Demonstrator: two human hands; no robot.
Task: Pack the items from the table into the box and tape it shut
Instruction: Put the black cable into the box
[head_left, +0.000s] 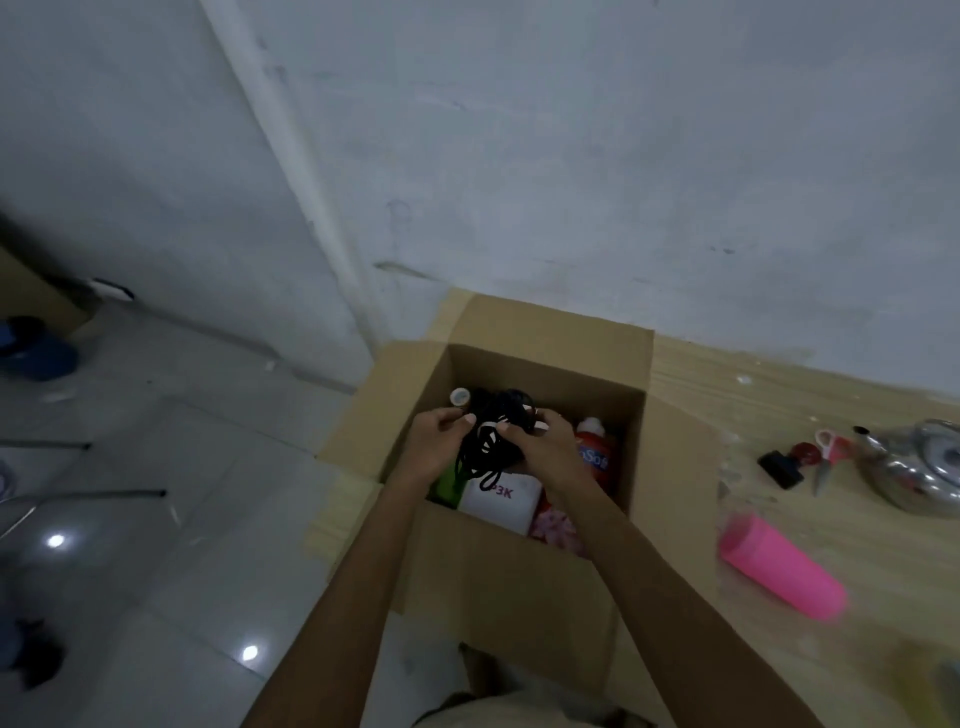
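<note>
Two bare hands meet over the open brown cardboard box (524, 582), which stands on the pale wooden surface (779, 384) with its flaps folded outward. We log the left hand (439, 447) and the right hand (545, 449) both closed on a tangled bundle of black cord (488, 441), held just above the box's contents.

Inside the box we count: a white rectangular case printed "P3K" (498, 501), a red-capped bottle with a blue and red label (595, 447) toward the right wall, a green item (447, 486) at the left, a pink patterned pack (558, 527) near the front wall, and a small white round cap (460, 397) at the back left.

Outside the box, on the surface to the right, we list: a pink plastic cup lying on its side (782, 566), red-handled scissors (828, 460), a small black object (782, 467) beside them, and a shiny metal kettle (919, 470) at the frame's edge.
</note>
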